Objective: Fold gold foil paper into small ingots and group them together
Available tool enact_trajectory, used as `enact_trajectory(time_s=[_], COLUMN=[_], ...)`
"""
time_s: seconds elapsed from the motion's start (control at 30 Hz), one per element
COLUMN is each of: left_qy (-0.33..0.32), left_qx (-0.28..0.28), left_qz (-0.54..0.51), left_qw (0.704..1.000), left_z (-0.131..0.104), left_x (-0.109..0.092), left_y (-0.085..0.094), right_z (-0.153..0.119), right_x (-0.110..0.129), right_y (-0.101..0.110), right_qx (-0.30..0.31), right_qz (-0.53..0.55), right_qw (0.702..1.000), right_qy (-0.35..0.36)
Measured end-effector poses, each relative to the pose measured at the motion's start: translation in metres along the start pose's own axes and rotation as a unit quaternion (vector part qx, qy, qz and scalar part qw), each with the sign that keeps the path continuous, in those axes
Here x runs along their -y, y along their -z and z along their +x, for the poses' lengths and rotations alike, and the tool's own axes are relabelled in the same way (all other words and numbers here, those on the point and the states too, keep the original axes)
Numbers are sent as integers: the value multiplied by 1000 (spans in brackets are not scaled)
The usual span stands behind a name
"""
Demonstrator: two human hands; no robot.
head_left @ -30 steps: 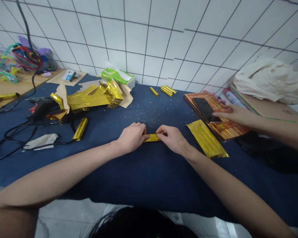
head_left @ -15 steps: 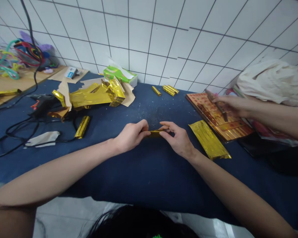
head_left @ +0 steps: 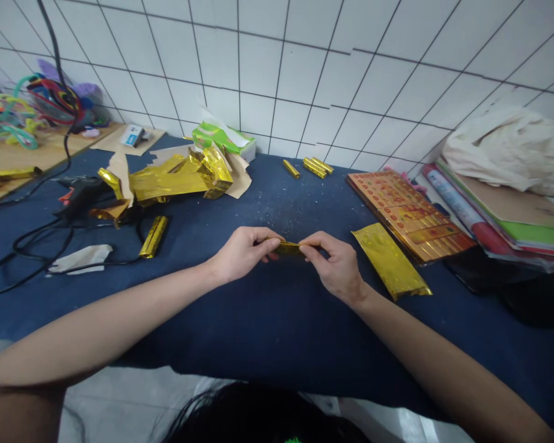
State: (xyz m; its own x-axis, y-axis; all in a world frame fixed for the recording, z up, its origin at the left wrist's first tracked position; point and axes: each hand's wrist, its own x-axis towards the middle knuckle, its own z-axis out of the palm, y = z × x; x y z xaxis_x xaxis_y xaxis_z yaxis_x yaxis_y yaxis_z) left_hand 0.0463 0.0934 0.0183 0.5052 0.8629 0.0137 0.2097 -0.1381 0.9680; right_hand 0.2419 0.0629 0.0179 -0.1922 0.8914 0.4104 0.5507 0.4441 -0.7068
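Between my two hands is a small strip of gold foil paper (head_left: 289, 247), held by its ends just over the blue cloth. My left hand (head_left: 247, 252) pinches its left end between thumb and fingers. At the other end, my right hand (head_left: 330, 258) grips it with thumb and forefinger; the fingers hide much of the strip. A flat gold foil sheet (head_left: 391, 261) lies right of my right hand. Beyond it rests a stack of orange and gold printed paper (head_left: 406, 212). Left of my left hand lie rolled gold foil tubes (head_left: 153, 237).
More gold tubes (head_left: 314, 167) lie near the tiled wall. Crumpled gold foil (head_left: 170, 178) sits before a green tissue pack (head_left: 224, 136). A black glue gun (head_left: 83, 195) with a looping cord is at left. Books (head_left: 512, 215) under a white cloth bag (head_left: 512, 151) stand at right.
The other person's hand and the brown object it held over the printed paper stack have gone from view. My right fingers have closed more tightly on the strip; my hands stay in nearly the same place.
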Motion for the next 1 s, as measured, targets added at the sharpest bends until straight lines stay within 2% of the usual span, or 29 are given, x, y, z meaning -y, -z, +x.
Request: enact_trajectory(time_s=[0.1, 0.23, 0.4, 0.47, 0.8, 1.0], left_qy=[24, 11, -34, -38, -21, -50], left_qx=[-2, -24, -33, -34, -54, -20], left_qz=[-49, -30, 33, 46, 100, 154], left_qw=[999, 999, 998, 998, 993, 987], left_z=[0, -3, -4, -4, -8, -11], left_x=[-1, -4, -4, -4, -9, -14], left_y=[-2, -2, 0, 0, -1, 0], right_z=[-2, -2, 1, 1, -5, -6], right_x=[4, 5, 2, 2, 6, 6], right_y=[-1, -1, 1, 1, -3, -2], right_qx=[-3, 7, 98, 106, 66, 72], right_qz=[-13, 12, 79, 79, 54, -6], right_qw=[1000, 1000, 987, 986, 993, 997], right_qy=[13, -24, -95, -102, -81, -32])
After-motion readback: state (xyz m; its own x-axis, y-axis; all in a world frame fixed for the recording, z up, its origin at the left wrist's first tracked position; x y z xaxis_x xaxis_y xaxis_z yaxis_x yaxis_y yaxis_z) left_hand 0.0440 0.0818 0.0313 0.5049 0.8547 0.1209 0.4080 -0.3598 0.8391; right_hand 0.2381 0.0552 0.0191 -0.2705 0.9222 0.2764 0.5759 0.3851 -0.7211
